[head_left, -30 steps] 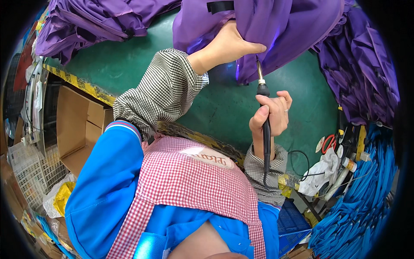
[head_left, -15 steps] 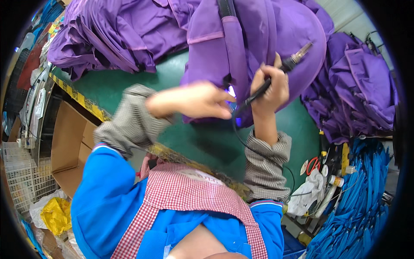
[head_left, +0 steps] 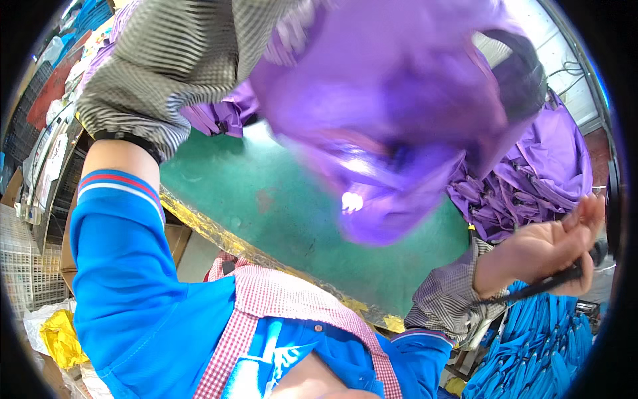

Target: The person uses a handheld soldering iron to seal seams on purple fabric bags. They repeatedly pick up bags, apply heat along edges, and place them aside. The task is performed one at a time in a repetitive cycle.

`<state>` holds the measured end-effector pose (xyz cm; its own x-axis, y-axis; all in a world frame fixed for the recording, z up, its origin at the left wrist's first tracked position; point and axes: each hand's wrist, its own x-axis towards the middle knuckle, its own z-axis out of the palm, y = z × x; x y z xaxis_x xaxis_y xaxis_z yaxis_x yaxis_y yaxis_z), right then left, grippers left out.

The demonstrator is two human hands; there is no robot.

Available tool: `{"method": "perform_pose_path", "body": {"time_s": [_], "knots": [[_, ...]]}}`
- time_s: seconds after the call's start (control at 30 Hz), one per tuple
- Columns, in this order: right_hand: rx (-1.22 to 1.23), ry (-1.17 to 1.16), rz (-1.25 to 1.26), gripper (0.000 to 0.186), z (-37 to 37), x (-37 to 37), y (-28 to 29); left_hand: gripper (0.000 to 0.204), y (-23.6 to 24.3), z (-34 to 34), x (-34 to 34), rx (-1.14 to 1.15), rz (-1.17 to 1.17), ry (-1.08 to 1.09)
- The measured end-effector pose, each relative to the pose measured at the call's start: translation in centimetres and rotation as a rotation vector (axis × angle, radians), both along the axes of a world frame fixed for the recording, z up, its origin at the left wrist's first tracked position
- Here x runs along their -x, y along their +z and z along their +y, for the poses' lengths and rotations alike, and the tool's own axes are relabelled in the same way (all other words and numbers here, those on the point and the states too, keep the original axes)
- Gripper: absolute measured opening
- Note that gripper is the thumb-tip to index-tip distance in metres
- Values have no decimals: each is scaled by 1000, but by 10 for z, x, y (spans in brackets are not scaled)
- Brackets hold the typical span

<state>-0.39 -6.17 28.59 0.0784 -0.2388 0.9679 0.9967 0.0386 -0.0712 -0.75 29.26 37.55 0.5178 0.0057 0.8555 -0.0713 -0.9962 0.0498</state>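
A large purple fabric bag (head_left: 379,86) with a black strap is lifted over the table, blurred by motion, its lower end hanging above the green top. My left arm, in a grey checked sleeve cover, reaches up to the bag's far left side; my left hand is hidden there, so its fingers cannot be made out. Out at the right rim, my right hand (head_left: 548,256) is closed on a soldering iron (head_left: 600,251) with a black handle. Its cord trails back toward my wrist, and its tip is hard to make out.
The green table (head_left: 266,199) has a worn yellow front edge. More purple bags (head_left: 541,166) are piled at the right. Bundled blue straps (head_left: 538,346) hang below them. At the left stand a cardboard box (head_left: 178,241), white plastic crates (head_left: 20,256) and a yellow plastic bag (head_left: 63,338).
The purple bag has come up off the table and swung toward me. My left arm has stretched far forward. My right hand has moved out to the right with the soldering iron.
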Motion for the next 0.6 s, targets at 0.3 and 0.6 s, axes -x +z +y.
{"method": "perform_pose_path", "body": {"time_s": [0.3, 0.6], "knots": [[464, -121, 69, 30, 138, -34, -167, 68, -203, -56, -59, 570, 297, -482], [231, 78, 240, 30, 164, -42, -189, 44, -376, -124, 96, 2065, -185, -684]]}}
